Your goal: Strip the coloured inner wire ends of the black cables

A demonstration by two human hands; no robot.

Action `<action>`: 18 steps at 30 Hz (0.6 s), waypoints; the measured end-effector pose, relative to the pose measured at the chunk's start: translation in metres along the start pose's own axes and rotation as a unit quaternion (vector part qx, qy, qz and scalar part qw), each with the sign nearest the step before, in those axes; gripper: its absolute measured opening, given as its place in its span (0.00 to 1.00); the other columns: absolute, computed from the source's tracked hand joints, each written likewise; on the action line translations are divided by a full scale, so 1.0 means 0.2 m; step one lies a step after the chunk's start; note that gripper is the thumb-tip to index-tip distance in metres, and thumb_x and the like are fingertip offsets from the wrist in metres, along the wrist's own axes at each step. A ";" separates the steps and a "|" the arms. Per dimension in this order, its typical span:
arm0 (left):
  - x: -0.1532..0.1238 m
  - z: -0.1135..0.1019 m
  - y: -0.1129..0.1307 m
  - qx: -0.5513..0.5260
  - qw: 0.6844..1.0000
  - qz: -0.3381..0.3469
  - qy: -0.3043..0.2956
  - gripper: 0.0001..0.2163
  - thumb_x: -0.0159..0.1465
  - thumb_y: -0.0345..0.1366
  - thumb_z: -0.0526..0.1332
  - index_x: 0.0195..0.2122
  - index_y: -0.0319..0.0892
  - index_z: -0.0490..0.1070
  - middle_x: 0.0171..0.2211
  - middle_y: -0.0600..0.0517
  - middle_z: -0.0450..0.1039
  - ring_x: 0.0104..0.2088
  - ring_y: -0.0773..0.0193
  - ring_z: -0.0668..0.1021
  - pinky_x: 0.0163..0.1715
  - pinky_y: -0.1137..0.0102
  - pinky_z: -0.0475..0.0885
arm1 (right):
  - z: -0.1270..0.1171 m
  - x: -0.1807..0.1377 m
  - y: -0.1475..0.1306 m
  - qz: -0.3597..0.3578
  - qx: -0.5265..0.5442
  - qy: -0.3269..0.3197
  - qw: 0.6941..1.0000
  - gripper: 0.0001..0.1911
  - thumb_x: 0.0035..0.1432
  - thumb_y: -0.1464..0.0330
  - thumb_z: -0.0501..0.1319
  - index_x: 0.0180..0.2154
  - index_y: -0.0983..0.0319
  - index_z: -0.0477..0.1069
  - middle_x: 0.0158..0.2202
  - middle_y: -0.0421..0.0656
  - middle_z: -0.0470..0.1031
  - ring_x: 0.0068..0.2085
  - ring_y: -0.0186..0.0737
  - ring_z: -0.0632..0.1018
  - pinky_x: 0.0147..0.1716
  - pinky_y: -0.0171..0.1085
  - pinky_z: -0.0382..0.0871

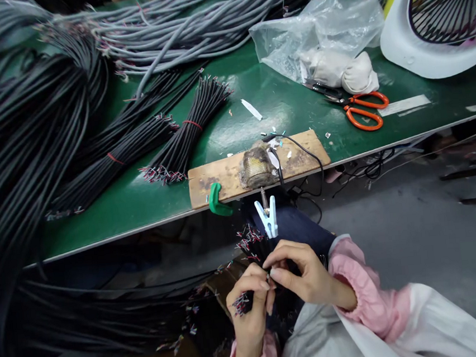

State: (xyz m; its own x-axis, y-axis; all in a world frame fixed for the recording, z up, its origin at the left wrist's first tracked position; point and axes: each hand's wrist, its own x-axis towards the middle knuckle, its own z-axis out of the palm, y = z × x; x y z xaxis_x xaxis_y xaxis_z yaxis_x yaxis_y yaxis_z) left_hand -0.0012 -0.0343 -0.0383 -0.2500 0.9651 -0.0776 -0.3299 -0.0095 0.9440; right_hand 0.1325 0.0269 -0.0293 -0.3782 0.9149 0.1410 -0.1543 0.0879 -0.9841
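My left hand (pixel 247 306) is closed around a small bundle of black cables (pixel 239 303) whose stripped coloured wire ends stick out past the fingers. My right hand (pixel 304 273) pinches thumb and fingertips together at the top of that bundle, touching the left hand. Both hands sit below the table edge, over my lap. Just above them more stripped cable ends (pixel 250 240) fan out beside a pale blue clothes peg (pixel 267 216). A wooden board (pixel 258 168) with a worn lump on it is clamped to the table edge by a green clip (pixel 217 199).
Large heaps of black cables (pixel 28 142) and grey cables (pixel 189 26) cover the green table (pixel 294 106). Tied black bundles (pixel 187 130) lie near the board. Orange-handled scissors (pixel 361 110), a plastic bag (pixel 316 33) and a white fan (pixel 436 13) sit at the right.
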 end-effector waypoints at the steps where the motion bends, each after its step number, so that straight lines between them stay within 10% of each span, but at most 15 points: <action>1: 0.00 0.00 0.00 0.005 1.000 -0.004 0.002 0.07 0.65 0.33 0.66 0.29 0.45 0.76 0.26 0.57 0.68 0.16 0.76 0.66 0.19 0.78 0.64 | 0.00 0.00 -0.01 -0.012 -0.008 -0.008 1.000 0.13 0.67 0.62 0.60 0.41 0.64 0.78 0.32 0.46 0.76 0.32 0.38 0.75 0.31 0.36 0.71; 18: -0.02 -0.01 -0.01 0.018 0.999 0.030 -0.041 0.08 0.65 0.28 0.64 0.29 0.45 0.75 0.25 0.55 0.69 0.23 0.70 0.70 0.20 0.79 0.64 | -0.04 0.00 -0.01 -0.013 -0.019 0.014 1.000 0.14 0.69 0.62 0.57 0.34 0.63 0.74 0.31 0.45 0.75 0.32 0.39 0.75 0.32 0.37 0.69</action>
State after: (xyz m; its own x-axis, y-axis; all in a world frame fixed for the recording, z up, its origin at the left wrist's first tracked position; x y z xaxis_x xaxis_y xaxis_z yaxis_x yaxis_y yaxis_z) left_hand -0.0012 -0.0383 -0.0413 -0.1916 0.9815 0.0051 -0.2830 -0.0602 0.9572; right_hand 0.1412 0.0295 -0.0291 -0.3495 0.9224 0.1645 -0.1290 0.1266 -0.9835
